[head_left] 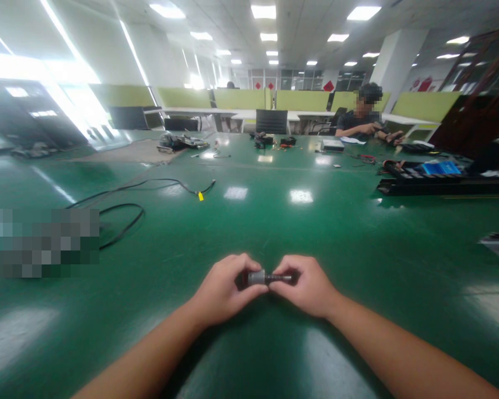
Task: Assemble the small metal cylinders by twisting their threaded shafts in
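Note:
Between my two hands lies a small metal part, a grey cylinder with a thin dark shaft [256, 277] running out to the right, held level just over the green tabletop. My left hand [227, 285] is closed, thumb and fingers around the grey cylinder. My right hand [305, 285] pinches the thin shaft, whose pale tip shows beyond the fingertips. The two thumbs nearly meet at the middle of the part. Ridges seem to run along the shaft, but blur keeps me from naming its exact kind.
Black cable [166, 180] with a yellow tag curves over the green table [183, 227] to the left. Long black rails [441, 185] lie at the right. Electronic parts [181, 142] sit farther back. A person [360, 119] sits across the table at the far right, handling something.

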Tool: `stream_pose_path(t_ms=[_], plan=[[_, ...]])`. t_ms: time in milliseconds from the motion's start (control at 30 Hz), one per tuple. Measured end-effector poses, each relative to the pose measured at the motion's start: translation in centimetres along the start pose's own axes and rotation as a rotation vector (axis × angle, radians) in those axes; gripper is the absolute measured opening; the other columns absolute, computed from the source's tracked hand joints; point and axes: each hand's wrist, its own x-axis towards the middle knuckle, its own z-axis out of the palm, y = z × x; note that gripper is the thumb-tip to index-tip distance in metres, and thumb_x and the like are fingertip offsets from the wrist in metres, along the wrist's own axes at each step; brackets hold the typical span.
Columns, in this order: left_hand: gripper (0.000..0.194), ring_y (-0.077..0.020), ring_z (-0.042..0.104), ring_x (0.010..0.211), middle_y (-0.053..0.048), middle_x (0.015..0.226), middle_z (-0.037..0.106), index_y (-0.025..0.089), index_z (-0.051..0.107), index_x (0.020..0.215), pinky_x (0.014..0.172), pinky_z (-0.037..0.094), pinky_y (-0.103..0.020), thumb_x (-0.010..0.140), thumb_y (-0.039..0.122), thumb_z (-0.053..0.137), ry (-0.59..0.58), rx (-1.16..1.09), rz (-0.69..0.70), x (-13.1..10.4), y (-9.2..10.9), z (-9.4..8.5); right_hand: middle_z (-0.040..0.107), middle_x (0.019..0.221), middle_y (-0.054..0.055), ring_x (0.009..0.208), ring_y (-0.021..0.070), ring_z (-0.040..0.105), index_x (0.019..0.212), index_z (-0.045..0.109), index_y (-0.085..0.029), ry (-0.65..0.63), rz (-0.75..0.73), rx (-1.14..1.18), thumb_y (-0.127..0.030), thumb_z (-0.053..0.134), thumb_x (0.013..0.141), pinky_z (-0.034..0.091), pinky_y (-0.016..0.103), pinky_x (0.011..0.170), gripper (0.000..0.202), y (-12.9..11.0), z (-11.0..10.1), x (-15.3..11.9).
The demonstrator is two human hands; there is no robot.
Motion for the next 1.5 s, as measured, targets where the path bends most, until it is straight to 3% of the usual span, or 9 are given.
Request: stream_pose_path(t_ms=[1500], plan=[[0.025,-0.0174,0.064,0.083,-0.004,0.094,0.068,0.020,0.062,0.101,0.076,0.049,-0.030,0.085,0.039,0.068,0.047,-0.051,-0.001,0.04,0.04,-0.94,0.064,0.065,0.000,0.059,0.0134,0.056,0.070,0.067,-0.017,0.046,0.048,0.061,-0.022,0.075,0.072,0.042,0.023,0.057,0.010,0.24,-0.47,-0.01]])
